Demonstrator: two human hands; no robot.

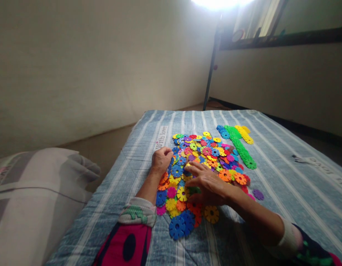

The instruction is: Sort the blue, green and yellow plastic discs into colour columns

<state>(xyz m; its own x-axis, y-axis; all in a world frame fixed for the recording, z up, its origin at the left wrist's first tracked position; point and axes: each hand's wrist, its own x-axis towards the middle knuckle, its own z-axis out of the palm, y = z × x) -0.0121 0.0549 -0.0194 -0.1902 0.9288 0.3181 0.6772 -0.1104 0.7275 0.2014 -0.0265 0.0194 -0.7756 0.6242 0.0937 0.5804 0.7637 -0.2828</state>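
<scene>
A loose pile of colourful notched plastic discs (177, 171) is spread over a striped blue bed cover (104, 207). At the pile's left edge is my left hand (161, 161), its fingers curled in and pressed together; blue discs show right beside the fingertips, but what lies in the grip is hidden. My right hand (208, 181) reaches over the middle of the pile from the right, palm down, thumb and fingers apart. Under its palm a green disc (194, 190) partly shows. Nearest to me lie overlapping large blue discs (177, 227) and a yellow-orange disc (211, 214).
Beyond the pile at the right lie overlapping rows of sorted discs: a long green row (241, 149), a short blue one (223, 132) and a yellow one (245, 135). A purple disc (258, 194) sits apart. A lit lamp stand (211, 74) rises behind the bed.
</scene>
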